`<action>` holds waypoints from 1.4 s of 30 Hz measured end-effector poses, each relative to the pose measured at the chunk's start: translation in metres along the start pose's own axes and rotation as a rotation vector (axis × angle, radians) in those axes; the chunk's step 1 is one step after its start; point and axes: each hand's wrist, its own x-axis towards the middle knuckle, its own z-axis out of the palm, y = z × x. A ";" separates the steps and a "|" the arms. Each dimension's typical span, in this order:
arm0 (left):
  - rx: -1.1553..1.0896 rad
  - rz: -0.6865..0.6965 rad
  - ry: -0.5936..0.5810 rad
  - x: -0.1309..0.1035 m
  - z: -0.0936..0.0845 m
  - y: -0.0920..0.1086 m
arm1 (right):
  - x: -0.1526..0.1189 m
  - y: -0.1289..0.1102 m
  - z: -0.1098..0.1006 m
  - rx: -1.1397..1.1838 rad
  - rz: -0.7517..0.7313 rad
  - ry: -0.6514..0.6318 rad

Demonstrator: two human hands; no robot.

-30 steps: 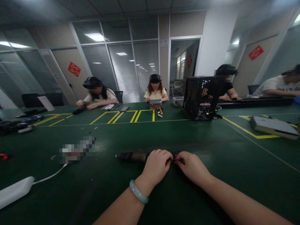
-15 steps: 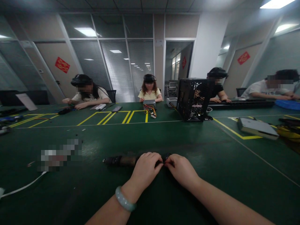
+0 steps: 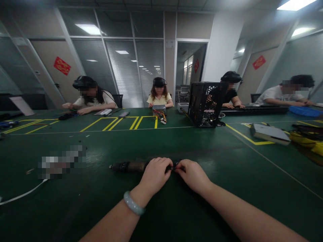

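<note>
Black tool (image 3: 127,166) in grip of L hand (image 3: 156,173), R hand (image 3: 193,174), fingertips together, nr end.

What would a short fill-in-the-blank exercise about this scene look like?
The left hand lies over a dark cylindrical object on a table coloured ____.
The bangle circles the person's ____ arm.
The broad tape lines are ____.
In the picture, the tall black case stands to the ____ of the coloured wires.

Missing words: green; left; yellow; right.
</note>
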 end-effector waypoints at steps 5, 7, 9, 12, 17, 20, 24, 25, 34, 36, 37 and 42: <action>0.001 -0.002 -0.003 -0.001 -0.001 -0.001 | 0.000 0.001 0.000 0.014 -0.005 -0.009; 0.011 0.002 -0.007 -0.001 -0.001 -0.002 | -0.001 0.001 0.000 0.017 0.003 -0.012; 0.018 0.002 -0.007 -0.001 -0.001 -0.001 | -0.001 0.001 0.000 0.013 0.010 -0.014; 0.028 -0.005 -0.009 -0.001 -0.002 0.000 | 0.000 0.000 0.000 0.010 0.010 -0.010; 0.062 0.008 -0.026 -0.001 -0.003 0.001 | 0.000 0.001 0.001 0.026 0.001 0.004; 0.069 0.032 -0.021 0.000 -0.002 -0.001 | -0.001 0.001 0.000 0.031 -0.010 0.003; 0.057 0.033 -0.013 0.000 -0.001 -0.002 | -0.001 0.000 -0.001 0.030 -0.004 -0.008; 0.054 0.032 -0.012 0.000 -0.001 -0.002 | -0.001 0.000 -0.001 0.031 0.001 -0.010; 0.039 0.027 -0.030 -0.001 -0.003 0.000 | -0.003 -0.002 -0.004 0.069 0.015 -0.019; 0.037 0.025 -0.022 -0.001 -0.003 0.000 | -0.005 -0.003 -0.006 0.066 0.018 -0.029; 0.038 0.023 -0.023 -0.001 -0.004 0.000 | -0.005 -0.003 -0.007 0.058 0.017 -0.036; 0.041 0.008 -0.028 0.000 -0.003 0.000 | -0.007 -0.003 -0.009 0.017 0.012 -0.065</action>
